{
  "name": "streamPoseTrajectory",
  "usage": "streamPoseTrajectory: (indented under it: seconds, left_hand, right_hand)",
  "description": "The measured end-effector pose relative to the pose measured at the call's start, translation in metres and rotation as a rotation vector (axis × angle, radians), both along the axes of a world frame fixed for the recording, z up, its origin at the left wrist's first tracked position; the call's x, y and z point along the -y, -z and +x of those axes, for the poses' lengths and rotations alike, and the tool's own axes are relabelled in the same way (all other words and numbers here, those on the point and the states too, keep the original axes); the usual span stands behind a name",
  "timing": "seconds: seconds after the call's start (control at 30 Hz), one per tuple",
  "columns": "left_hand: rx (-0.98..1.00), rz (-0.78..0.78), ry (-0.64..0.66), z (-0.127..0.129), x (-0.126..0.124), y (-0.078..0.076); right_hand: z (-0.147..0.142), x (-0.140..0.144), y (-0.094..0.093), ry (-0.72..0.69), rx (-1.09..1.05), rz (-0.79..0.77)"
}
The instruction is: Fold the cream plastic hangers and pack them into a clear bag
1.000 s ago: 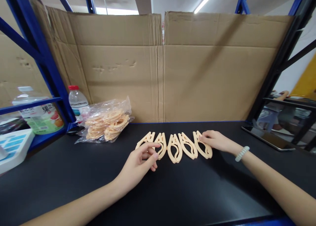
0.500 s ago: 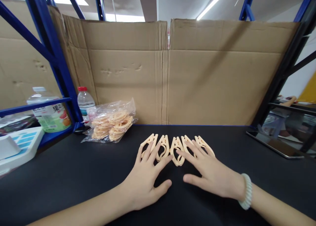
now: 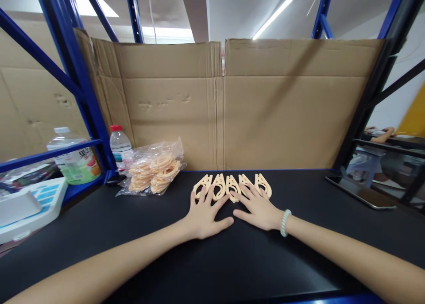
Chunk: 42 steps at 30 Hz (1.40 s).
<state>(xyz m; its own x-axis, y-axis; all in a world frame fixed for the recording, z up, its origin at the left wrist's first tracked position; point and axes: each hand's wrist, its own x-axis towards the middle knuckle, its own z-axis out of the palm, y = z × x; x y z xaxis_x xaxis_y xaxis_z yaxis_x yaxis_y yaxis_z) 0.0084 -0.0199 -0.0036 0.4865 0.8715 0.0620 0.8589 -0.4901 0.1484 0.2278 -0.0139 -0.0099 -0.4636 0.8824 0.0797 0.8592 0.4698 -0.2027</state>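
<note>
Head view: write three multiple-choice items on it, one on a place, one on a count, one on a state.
1. Where is the clear plastic bag of peach plastic clips?
A. left of the row
B. right of the row
C. on the tablet

2. How many peach plastic clips lie in the row?
A. three
B. five
C. eight

3. How are the left hand and right hand?
A. fisted
B. raised
C. flat, fingers spread

Key: 1 A, it sits beside the red-capped bottle; 2 B, five show; 3 C, palms are down on the black tabletop.
</note>
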Motion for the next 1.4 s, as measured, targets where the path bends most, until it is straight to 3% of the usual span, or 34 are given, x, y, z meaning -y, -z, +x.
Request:
streamPoseTrajectory:
  seconds: [0.13, 0.27, 0.7, 0.9, 1.03, 1.27, 1.4]
  left_hand:
    - [-0.021, -0.014, -0.055, 0.008, -0.037, 0.000]
    - [-0.007, 0.030, -0.062, 0.011, -0.058, 0.001]
    - [0.042, 0.173, 0.005, 0.005, -0.059, 0.005]
    - [0.064, 0.472, 0.107, -0.002, -0.050, 0.000]
    - [0.028, 0.752, 0.215, -0.016, -0.049, -0.017]
    - [0.124, 1.234, -0.078, -0.069, -0.077, -0.042]
    - [0.238, 1.328, -0.269, -0.097, -0.088, -0.048]
  right_hand:
    - [-0.005, -0.033, -0.003, 0.078, 0.033, -0.027]
    - [-0.005, -0.053, -0.001, 0.089, 0.010, -0.015]
    - [0.001, -0.052, 0.004, 0.006, -0.066, 0.124]
    - [0.004, -0.050, 0.005, -0.042, -0.109, 0.217]
    - [0.007, -0.050, 0.007, -0.070, -0.134, 0.270]
    - [0.009, -0.046, 0.004, -0.148, -0.198, 0.307]
    - [0.009, -0.045, 0.004, -0.188, -0.235, 0.350]
